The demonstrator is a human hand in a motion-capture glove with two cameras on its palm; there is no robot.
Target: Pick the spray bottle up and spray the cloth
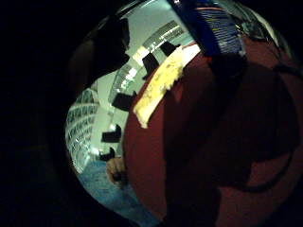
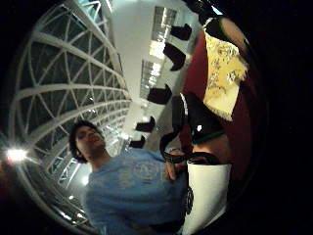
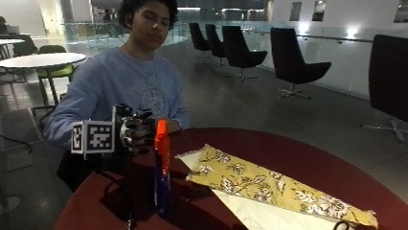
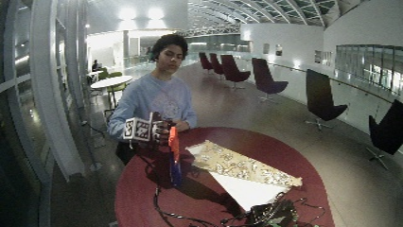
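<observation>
The gloved right hand (image 3: 137, 133) curls round the orange head of the spray bottle (image 3: 162, 167), which stands near the table's (image 3: 306, 158) edge by the person. To spray well, I'd lift it and aim the nozzle at the yellow cloth (image 3: 267, 184) lying beside it toward the middle.

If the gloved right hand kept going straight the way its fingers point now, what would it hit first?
Probably the spray bottle: the gloved right hand is at its orange top, fingers reaching toward it. Whether they already touch is unclear. The yellow floral cloth lies farther along.
</observation>
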